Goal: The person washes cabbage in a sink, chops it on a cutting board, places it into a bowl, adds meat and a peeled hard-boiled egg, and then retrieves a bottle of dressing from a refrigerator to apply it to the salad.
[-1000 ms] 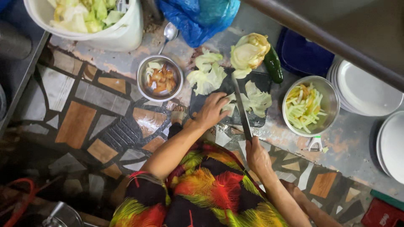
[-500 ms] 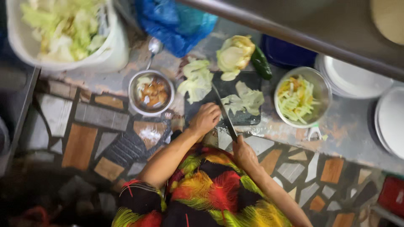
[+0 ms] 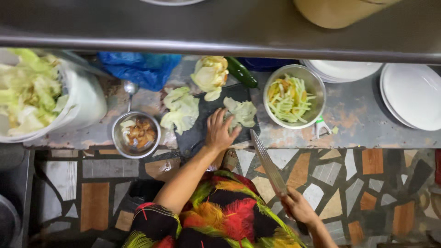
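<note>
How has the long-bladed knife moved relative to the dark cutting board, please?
Yes. The long-bladed knife has drawn back off the dark cutting board toward the person; the right hand holds it off the counter edge.

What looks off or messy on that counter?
Loose cabbage leaves lie off the dark cutting board, straight on the worn, stained counter. The right hand holds the knife off the board, over the floor, while the left hand presses leaves. Nothing is spilled.

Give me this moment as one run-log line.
left hand: flat on cabbage leaves on dark cutting board | right hand: grips knife, blade off board | steel bowl: shredded vegetables
</note>
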